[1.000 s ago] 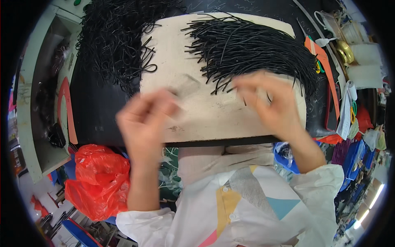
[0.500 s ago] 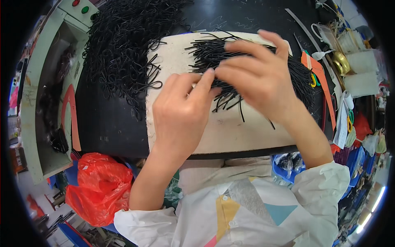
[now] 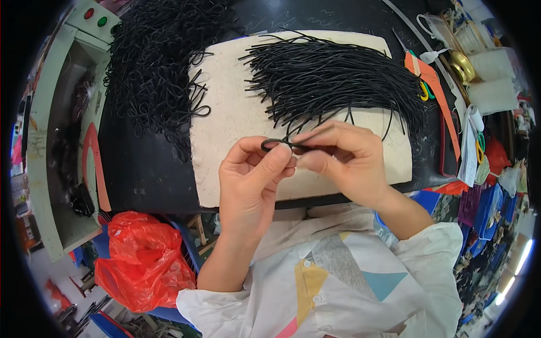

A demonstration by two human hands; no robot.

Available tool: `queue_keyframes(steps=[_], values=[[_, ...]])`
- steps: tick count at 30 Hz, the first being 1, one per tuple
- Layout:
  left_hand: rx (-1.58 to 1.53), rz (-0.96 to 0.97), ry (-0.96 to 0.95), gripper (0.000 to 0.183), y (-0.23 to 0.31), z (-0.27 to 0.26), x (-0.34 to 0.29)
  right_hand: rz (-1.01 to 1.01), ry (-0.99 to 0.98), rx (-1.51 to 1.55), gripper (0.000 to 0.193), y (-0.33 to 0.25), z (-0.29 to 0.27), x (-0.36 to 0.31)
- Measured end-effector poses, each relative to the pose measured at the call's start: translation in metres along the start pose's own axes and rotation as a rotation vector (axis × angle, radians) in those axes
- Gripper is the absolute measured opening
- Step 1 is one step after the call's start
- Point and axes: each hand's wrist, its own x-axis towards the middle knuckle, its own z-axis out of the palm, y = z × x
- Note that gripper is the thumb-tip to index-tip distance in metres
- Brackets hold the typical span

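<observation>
A black cord [image 3: 270, 141] is bent into a small loop between my two hands, over the near part of a pale board [image 3: 225, 124]. My left hand [image 3: 251, 174] pinches the loop between thumb and fingers. On the cord's other side my right hand [image 3: 349, 160] is closed on it, thumb against the fingers, slightly blurred. Just beyond my hands, a thick bundle of straight black cords [image 3: 332, 79] lies across the board. To the left is a big heap of looped black cords [image 3: 158, 67], some of its loops reaching onto the board's edge.
Orange-handled tools and yellow-green scissors [image 3: 425, 90] lie by the table's right edge, near a gold tape roll [image 3: 462, 67]. A grey metal box [image 3: 51, 141] with red and green buttons stands at left. Below it hangs a red plastic bag [image 3: 143, 259].
Both hands have come down toward me, off the bundle to the board's near part. A black cord now shows looped between them, and the whole bundle is uncovered.
</observation>
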Motion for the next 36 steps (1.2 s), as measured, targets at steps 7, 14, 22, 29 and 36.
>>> queue_keyframes(steps=[7, 14, 22, 29, 36], values=[[0.395, 0.044, -0.127, 0.025, 0.005, -0.009, -0.010, 0.316, -0.076, 0.210, 0.007, -0.017, -0.005, -0.008], [0.566, 0.374, -0.068, 0.014, 0.013, -0.017, -0.017, -0.323, -0.182, -0.812, 0.014, -0.025, -0.025, -0.004], [0.421, 0.301, 0.014, 0.017, -0.016, -0.018, -0.015, 0.529, -0.074, 0.448, 0.009, -0.026, -0.009, -0.013], [0.359, 0.253, -0.103, 0.016, -0.022, -0.026, -0.022, 0.403, 0.077, 0.436, 0.014, -0.011, 0.004, -0.020], [0.510, -0.152, -0.143, 0.011, -0.009, -0.023, -0.030, 0.138, -0.057, -0.047, 0.033, 0.000, -0.006, -0.005]])
